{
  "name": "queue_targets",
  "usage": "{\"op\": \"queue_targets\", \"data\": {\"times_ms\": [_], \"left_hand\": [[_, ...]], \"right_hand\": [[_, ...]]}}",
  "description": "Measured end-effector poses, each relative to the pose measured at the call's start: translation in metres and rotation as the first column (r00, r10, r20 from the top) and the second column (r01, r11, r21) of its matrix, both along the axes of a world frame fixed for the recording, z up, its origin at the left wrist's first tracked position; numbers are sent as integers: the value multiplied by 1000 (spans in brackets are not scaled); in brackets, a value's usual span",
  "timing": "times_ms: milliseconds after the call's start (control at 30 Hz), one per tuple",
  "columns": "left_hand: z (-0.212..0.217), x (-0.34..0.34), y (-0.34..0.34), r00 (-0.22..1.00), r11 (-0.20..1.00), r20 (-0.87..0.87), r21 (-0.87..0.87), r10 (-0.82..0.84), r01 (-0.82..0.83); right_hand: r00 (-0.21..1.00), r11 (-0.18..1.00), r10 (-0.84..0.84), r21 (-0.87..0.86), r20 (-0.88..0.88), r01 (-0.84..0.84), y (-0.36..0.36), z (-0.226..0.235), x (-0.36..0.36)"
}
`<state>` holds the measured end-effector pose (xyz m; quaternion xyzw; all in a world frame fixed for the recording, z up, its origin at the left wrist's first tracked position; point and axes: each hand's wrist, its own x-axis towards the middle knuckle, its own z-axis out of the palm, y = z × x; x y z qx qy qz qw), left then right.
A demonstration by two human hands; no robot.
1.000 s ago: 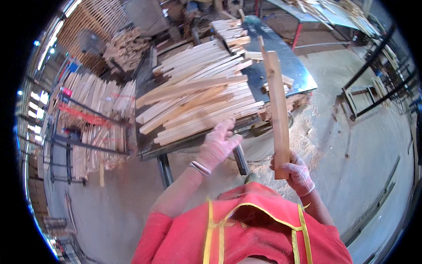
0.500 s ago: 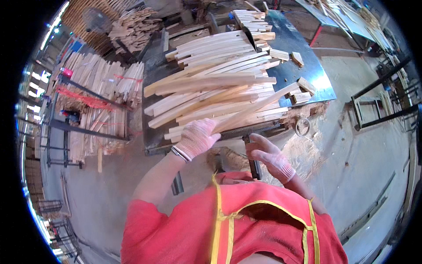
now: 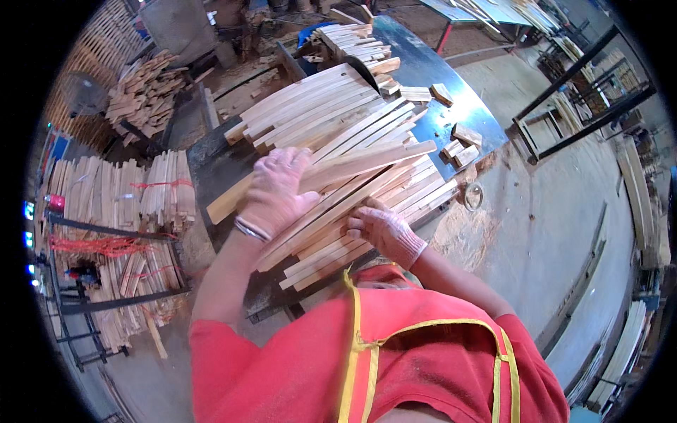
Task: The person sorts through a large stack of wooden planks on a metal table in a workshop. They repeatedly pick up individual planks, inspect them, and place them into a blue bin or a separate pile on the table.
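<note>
A big heap of long pale wooden slats point(image 3: 338, 134) lies across a dark metal table point(image 3: 211, 166). My left hand point(image 3: 275, 190), in a thin pale glove with a bracelet at the wrist, rests flat on a slat point(image 3: 367, 161) lying crosswise on top of the heap. My right hand point(image 3: 384, 233), gloved too, presses on the near ends of the lower slats point(image 3: 317, 257) at the table's front edge. Neither hand closes around a piece.
Short wood offcuts point(image 3: 458, 141) lie on the table's blue right part. Bundled slats point(image 3: 106, 204) stand on racks at the left, another pile point(image 3: 144, 95) at the back left. Sawdust point(image 3: 458, 233) covers the concrete floor at the right, beside black metal frames point(image 3: 564, 113).
A second ago my right hand held one slat upright beside the table; it has been laid down onto the heap, and both hands now rest on the stack.
</note>
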<state>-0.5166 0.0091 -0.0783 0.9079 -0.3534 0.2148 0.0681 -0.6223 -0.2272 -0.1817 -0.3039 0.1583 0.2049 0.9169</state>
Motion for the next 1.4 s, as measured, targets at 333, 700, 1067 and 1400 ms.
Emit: {"op": "queue_targets", "data": {"times_ms": [333,700,1067,1400], "left_hand": [[49,6,-2,923,992,-380,125,52,-4],[4,-99,-54,643,963,-741,269,193,21],[-25,77,20,800,895,-405,242,443,-374],[-40,111,22,487,952,-848,62,209,-301]], "right_hand": [[999,990,-53,-128,9,53,-15,32,-20],[992,964,92,-258,91,-66,-21,44,-39],[978,963,209,-177,21,-202,-27,9,-58],[986,973,71,-208,-151,-102,-28,6,-67]]}}
